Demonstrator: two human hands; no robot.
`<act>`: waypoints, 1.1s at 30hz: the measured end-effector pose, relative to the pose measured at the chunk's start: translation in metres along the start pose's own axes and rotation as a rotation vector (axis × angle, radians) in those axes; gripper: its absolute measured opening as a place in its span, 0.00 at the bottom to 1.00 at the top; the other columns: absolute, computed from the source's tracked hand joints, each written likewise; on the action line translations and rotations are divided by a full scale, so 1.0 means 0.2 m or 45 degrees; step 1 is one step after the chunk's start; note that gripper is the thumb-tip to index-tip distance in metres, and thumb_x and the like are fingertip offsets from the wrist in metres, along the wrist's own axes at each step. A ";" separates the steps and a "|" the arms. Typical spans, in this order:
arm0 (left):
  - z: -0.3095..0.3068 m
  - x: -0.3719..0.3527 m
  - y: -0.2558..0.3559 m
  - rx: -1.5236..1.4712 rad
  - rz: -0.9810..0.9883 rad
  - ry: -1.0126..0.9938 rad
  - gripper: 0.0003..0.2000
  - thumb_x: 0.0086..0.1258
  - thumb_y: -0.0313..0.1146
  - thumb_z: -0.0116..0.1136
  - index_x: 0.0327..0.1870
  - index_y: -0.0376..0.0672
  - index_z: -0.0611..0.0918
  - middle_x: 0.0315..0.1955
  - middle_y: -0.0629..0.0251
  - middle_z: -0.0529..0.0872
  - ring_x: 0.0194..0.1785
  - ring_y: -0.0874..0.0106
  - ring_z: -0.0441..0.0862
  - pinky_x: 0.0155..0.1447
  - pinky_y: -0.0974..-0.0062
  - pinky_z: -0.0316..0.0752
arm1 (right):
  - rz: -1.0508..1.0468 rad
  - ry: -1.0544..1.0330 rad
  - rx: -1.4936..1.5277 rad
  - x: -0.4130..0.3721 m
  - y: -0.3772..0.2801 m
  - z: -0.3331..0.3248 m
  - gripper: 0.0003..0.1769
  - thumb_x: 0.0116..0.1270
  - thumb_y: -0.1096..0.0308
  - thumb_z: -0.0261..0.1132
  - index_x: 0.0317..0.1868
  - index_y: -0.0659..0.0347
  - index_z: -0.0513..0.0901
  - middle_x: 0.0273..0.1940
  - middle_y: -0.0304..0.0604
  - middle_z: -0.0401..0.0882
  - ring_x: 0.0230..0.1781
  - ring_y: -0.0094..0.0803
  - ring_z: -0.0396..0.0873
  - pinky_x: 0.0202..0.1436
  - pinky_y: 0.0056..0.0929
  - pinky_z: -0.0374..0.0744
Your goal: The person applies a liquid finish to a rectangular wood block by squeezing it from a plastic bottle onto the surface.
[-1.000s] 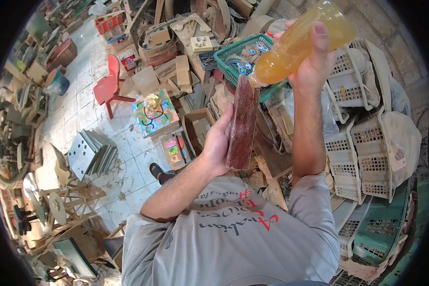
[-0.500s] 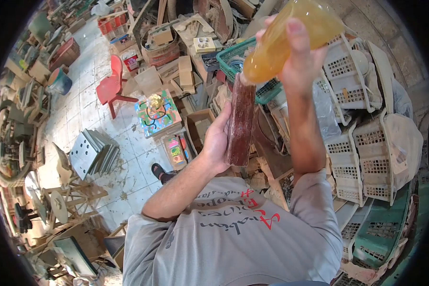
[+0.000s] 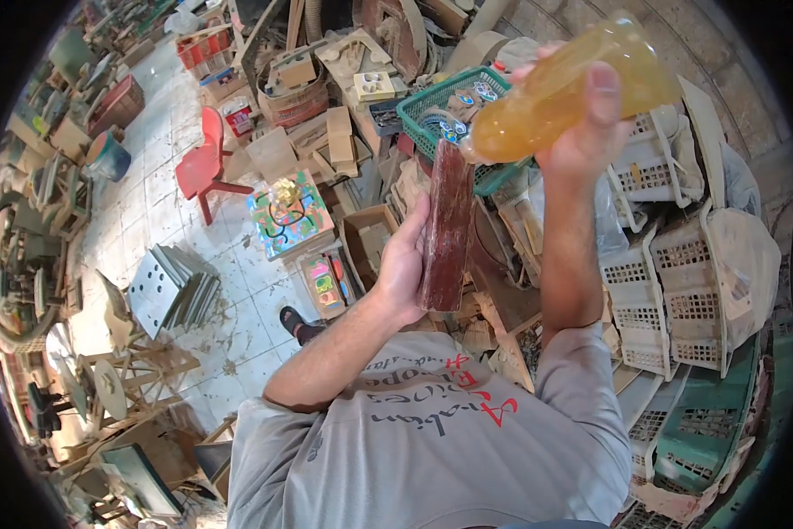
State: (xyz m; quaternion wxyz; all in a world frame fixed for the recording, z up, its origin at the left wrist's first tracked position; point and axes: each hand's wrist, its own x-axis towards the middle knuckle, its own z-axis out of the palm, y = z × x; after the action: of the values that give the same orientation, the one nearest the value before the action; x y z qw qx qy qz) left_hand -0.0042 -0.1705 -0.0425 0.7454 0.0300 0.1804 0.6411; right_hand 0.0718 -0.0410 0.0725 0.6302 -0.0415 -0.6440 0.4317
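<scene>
Wooden block (image 3: 445, 225): reddish-brown, long and narrow, held roughly upright in front of the chest, top end slightly right of the bottom end. Surface looks glossy.

Left hand (image 3: 403, 264): wrapped around the lower half of the wooden block from its left side, palm against the long edge. Fingers are behind the block and out of sight.

Bottle (image 3: 564, 88): clear plastic, amber liquid inside, tipped steeply with the base up toward the upper right. Its mouth is down at the top end of the block, touching or just above it; cannot tell which.

Right hand (image 3: 586, 137): closed around the middle of the bottle from below, thumb laid across the near side.

Surroundings:
1. Green basket (image 3: 418, 110) behind the block's top end, small printed items inside.
2. White crates (image 3: 670, 291) stacked at the right.
3. Cardboard box (image 3: 370, 238) just left of the left hand, lower down.
4. Colourful puzzle board (image 3: 289, 216) and red chair (image 3: 201, 163) on the tiled floor (image 3: 149, 203).
5. Stack of grey boards (image 3: 172, 286), leaning, further left.
</scene>
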 end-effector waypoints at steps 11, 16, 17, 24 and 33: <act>-0.02 0.02 0.02 -0.053 0.079 -0.001 0.24 0.71 0.52 0.36 0.57 0.45 0.71 0.49 0.62 0.78 0.49 0.69 0.77 0.51 0.69 0.73 | 0.199 -0.318 -0.035 -0.36 -0.10 0.10 0.38 0.57 0.49 0.61 0.59 0.65 0.58 0.36 0.51 0.75 0.29 0.38 0.78 0.31 0.34 0.80; -0.04 -0.01 0.03 -0.098 -0.037 -0.035 0.24 0.71 0.53 0.36 0.57 0.46 0.71 0.49 0.62 0.78 0.49 0.68 0.77 0.51 0.69 0.73 | 0.302 -0.322 0.159 -0.30 -0.22 0.10 0.42 0.55 0.43 0.61 0.59 0.64 0.56 0.36 0.50 0.73 0.29 0.39 0.77 0.31 0.34 0.79; -0.09 0.00 0.02 -0.060 -0.037 -0.087 0.23 0.71 0.52 0.37 0.55 0.46 0.72 0.45 0.63 0.80 0.44 0.69 0.79 0.47 0.70 0.75 | 0.269 -0.197 0.105 -0.24 -0.19 0.08 0.41 0.56 0.44 0.60 0.60 0.64 0.56 0.36 0.50 0.73 0.29 0.39 0.77 0.31 0.34 0.78; -0.05 0.00 -0.01 -0.031 0.001 0.003 0.21 0.71 0.51 0.37 0.50 0.45 0.75 0.39 0.65 0.82 0.37 0.71 0.80 0.40 0.72 0.76 | 0.227 -0.089 0.108 -0.17 -0.03 0.05 0.27 0.59 0.59 0.61 0.53 0.68 0.65 0.38 0.51 0.76 0.31 0.34 0.79 0.29 0.29 0.79; -0.04 -0.03 0.05 -0.175 0.018 -0.145 0.24 0.72 0.51 0.32 0.61 0.46 0.66 0.57 0.62 0.72 0.58 0.67 0.71 0.62 0.66 0.65 | 0.333 -0.276 0.047 -0.39 -0.15 0.17 0.44 0.52 0.45 0.66 0.61 0.61 0.55 0.38 0.49 0.72 0.34 0.38 0.75 0.37 0.41 0.77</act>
State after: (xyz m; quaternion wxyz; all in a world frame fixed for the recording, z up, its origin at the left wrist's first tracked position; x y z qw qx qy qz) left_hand -0.0176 -0.1762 -0.0455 0.7502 0.0162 0.0931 0.6544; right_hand 0.0733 -0.1239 0.0362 0.4961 -0.0664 -0.6893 0.5238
